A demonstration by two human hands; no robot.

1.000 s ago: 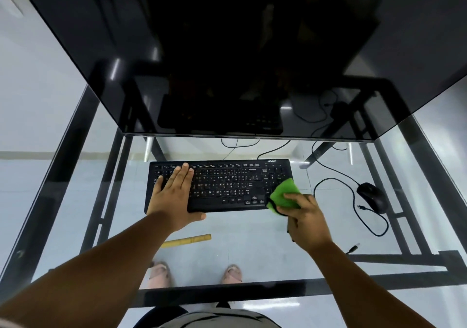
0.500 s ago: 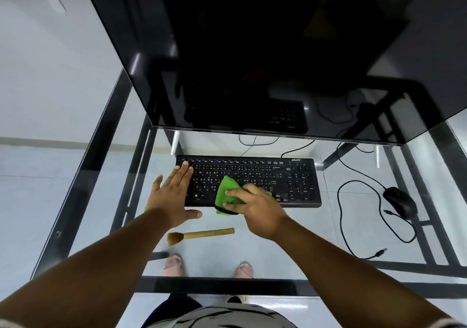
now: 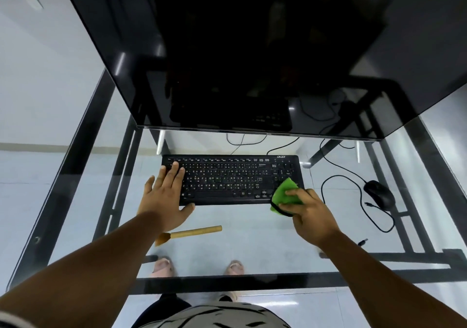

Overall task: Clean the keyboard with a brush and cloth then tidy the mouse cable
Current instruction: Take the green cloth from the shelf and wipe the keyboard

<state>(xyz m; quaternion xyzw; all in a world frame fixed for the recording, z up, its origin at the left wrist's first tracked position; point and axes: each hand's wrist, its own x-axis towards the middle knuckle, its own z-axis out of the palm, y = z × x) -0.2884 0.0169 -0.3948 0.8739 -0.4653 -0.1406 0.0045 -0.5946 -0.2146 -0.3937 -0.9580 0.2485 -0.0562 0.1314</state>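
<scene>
1. Showing at the bottom edge of the frame, a patterned shirt (image 3: 214,317) marks the person's torso; both forearms reach up from the lower corners.
2. Two feet (image 3: 163,267) in sandals appear through the glass desk (image 3: 265,247), just above its dark front rail.
3. Brush (image 3: 189,233): lies flat on the glass at lower centre, wooden handle pointing right, bristles at the left end beside the left forearm; no hand touches it.
4. Left hand (image 3: 166,196): spread flat with straight fingers, pressing on the left end of the keyboard (image 3: 227,178); thumb rests at the keyboard's near edge.
5. Right hand (image 3: 307,214): fingers curled round a folded green cloth (image 3: 286,193), holding it against the keyboard's lower right corner, over the number pad.
6. Keyboard: black, lies square across the centre of the frame, its own cord running off behind it.
7. Mouse (image 3: 379,193): black, at centre right, well apart from both hands.
8. Cable (image 3: 361,201): loops loosely on the glass left of and below the mouse, its plug (image 3: 363,241) lying free near the right forearm.
9. Monitor (image 3: 240,49): dark, fills the upper frame and reflects the keyboard and cable.
</scene>
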